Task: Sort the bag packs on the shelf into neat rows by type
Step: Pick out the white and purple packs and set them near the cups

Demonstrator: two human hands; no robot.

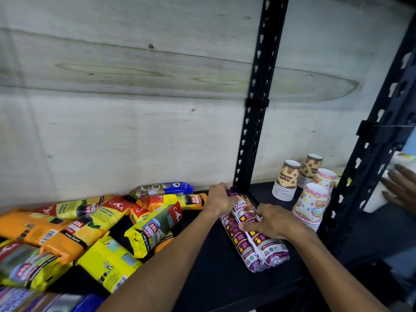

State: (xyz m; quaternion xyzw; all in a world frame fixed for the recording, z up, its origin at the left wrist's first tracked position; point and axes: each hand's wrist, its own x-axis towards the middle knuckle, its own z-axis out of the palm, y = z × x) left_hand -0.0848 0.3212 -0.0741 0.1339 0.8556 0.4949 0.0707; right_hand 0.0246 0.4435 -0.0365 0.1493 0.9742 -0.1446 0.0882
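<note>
Two purple-and-white draw string bag packs (252, 233) lie side by side, touching, on the black shelf (209, 262), just in front of the black upright post (258, 104) w/ their far ends right at its foot. My left hand (219, 199) grips the far end of the left pack, fingers curled over it, right by the post's base. My right hand (267, 221) lies over the middle of the right pack, fingers bent round its top, thumb side toward me. Left of the post, well apart from these two, sits a jumbled heap of orange & yellow CASA garbage bag packs (90, 226), overlapping at all angles, plus a blue pack (166, 188) at the back against the wooden wall (126, 97). Right of the post stand stacks of paper cups (299, 181), brown ones behind, pink ones nearer. Further right, past a second post, another person's hand (400, 188) touches something white; can't tell what it is.
</note>
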